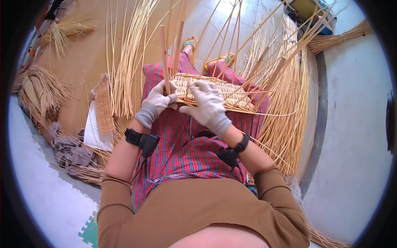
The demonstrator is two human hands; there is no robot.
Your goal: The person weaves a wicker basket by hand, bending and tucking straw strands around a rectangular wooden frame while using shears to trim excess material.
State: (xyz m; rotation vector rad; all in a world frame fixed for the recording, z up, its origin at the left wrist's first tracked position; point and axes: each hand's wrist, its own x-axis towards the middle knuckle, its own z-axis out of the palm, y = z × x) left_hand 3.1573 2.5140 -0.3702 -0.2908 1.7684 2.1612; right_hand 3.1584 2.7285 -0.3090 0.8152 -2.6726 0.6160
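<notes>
A partly woven wicker basket (237, 99) lies across my lap, its flat woven base facing up. Thick wooden stakes (164, 58) stand at its corners, and long thin canes rise from its far side. My left hand (159, 99), in a pale grey glove, grips the basket's near left corner beside a stake. My right hand (206, 103), gloved alike, hovers over the near edge with thumb and fingers apart. Its palm side is hidden. A loose cane (264, 113) trails from the near edge to the right and curls back.
Long canes (285, 132) are heaped on the right, with more canes (128, 62) ahead to the left. A woven panel (103, 105) rests on white paper (92, 130) at left. Nearby are a cane bundle (43, 89) and grey cloth (72, 153). A wall (351, 115) bounds the right.
</notes>
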